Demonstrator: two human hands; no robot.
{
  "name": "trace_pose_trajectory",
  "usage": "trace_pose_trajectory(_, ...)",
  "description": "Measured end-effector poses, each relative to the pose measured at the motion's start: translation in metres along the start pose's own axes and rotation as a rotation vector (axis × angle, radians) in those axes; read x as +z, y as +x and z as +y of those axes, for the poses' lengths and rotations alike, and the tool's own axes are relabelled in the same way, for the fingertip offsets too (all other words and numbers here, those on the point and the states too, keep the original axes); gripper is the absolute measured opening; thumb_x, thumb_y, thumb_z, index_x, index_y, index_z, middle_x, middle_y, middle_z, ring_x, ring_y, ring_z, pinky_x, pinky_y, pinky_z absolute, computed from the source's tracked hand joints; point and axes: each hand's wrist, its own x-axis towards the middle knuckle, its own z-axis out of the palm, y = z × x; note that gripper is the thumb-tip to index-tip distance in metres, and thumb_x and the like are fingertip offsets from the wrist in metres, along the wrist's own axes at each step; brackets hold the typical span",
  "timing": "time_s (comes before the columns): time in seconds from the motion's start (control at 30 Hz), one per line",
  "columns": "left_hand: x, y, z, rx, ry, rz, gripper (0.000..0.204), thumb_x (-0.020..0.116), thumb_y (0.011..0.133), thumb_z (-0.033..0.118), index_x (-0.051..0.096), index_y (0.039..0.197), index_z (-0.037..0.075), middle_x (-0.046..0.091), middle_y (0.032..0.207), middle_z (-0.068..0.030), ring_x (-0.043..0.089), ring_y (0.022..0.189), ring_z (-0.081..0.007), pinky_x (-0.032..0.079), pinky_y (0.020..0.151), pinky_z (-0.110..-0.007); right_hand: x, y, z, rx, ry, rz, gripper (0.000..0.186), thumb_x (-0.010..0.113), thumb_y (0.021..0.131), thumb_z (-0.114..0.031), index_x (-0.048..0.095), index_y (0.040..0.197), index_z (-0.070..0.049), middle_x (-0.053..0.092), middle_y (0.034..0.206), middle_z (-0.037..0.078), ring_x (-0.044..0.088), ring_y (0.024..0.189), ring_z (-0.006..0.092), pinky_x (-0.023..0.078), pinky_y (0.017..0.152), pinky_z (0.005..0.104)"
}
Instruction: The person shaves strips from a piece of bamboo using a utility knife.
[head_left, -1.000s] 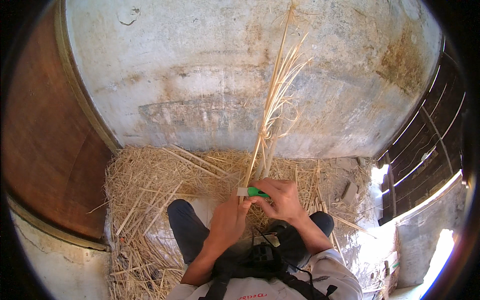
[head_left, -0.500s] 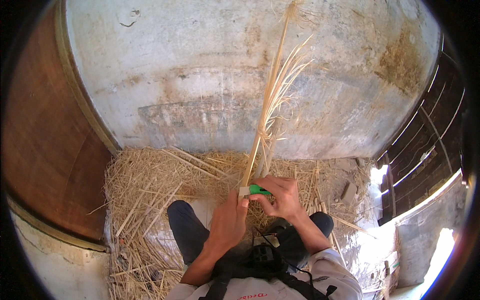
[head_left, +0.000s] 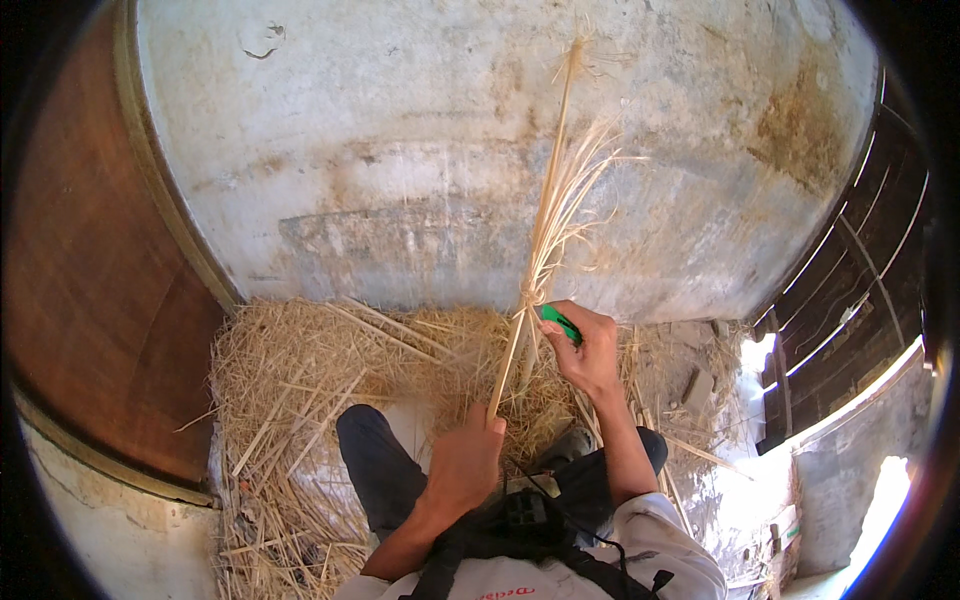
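Note:
A long pale bamboo strip [head_left: 554, 150] rises from my left hand [head_left: 465, 460], which is closed around its lower end. A fan of thin curled shavings [head_left: 570, 200] spreads from the strip's middle and upper part, and its far tip is frayed. Higher on the strip, my right hand [head_left: 590, 340] is closed on a green-handled tool [head_left: 556, 320] beside the knot of curls. The tool's blade is hidden by the shavings and strip.
Loose straw and split strips [head_left: 290, 400] cover much of the floor around my bent legs [head_left: 375, 465]. A stained plaster wall [head_left: 400, 130] stands ahead, a brown wooden panel [head_left: 100, 280] on the left, dark slatted boards [head_left: 840, 290] and a small block [head_left: 700, 385] on the right.
My right hand and the green tool have moved up and right along the strip, away from my left hand, which has dropped slightly. The strip's tip sits lower in view.

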Motion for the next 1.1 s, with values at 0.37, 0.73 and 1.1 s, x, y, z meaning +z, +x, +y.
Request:
trace_pose_trajectory(0.37, 0.015, 0.012, -0.043, -0.159, -0.840, -0.117, 0.044, 0.042, 0.118, 0.050, 0.049, 0.098, 0.011, 0.039, 0.075, 0.0026, 0.034, 0.064, -0.0096, 0.030, 0.058, -0.031, 0.009, -0.024, -0.014, 0.103, -0.014, 0.073, 0.033, 0.078, 0.097, -0.022, 0.069, 0.124, -0.005, 0.070, 0.081, 0.014, 0.067, 0.066, 0.0316, 0.053, 0.065, 0.0404)
trace_pose_trajectory(0.73, 0.028, 0.021, -0.055, -0.223, -1.118, -0.265, 0.030, 0.055, 0.115, 0.036, 0.048, 0.121, 0.008, 0.051, 0.088, 0.0017, 0.047, 0.073, -0.0066, 0.041, 0.064, -0.025, 0.022, -0.041, -0.023, 0.386, 0.601, -0.092, 0.031, 0.067, 0.108, -0.015, 0.068, 0.135, -0.002, 0.065, 0.099, -0.001, 0.058, 0.091, 0.0077, 0.047, 0.079, 0.0264)
trace_pose_trajectory(1.1, 0.057, 0.032, -0.064, 0.055, -0.371, 0.059, 0.046, 0.058, 0.112, 0.036, 0.042, 0.134, -0.001, 0.064, 0.101, -0.0178, 0.067, 0.091, -0.0310, 0.052, 0.079, -0.043, 0.049, -0.043, -0.028, 0.447, 0.601, -0.104, 0.026, 0.079, 0.103, -0.022, 0.076, 0.115, 0.001, 0.067, 0.087, -0.005, 0.060, 0.081, 0.0066, 0.051, 0.073, 0.0280)
